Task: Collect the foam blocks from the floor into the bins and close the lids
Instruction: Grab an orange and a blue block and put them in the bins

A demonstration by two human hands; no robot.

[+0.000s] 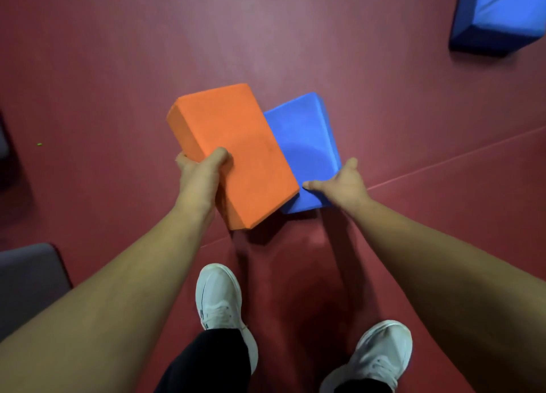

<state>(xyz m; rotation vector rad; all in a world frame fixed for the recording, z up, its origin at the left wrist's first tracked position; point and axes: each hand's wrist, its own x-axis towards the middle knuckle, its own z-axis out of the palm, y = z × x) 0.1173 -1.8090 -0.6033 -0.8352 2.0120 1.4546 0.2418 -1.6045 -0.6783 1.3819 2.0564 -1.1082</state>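
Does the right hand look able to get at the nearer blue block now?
Probably yes. The right hand grips the nearer blue block at its near end; the orange block, held by the left hand, overlaps only its left edge.

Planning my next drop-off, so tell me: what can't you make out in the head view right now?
Bins and lids: nowhere in the head view.
Blue foam block: left part hidden behind the orange foam block that the left hand grips.
Right hand: most fingers hidden by the blue foam block; grip unclear.
Large blue block: cut off by the top right corner.
Grey object: cut off by the left edge; unidentifiable.
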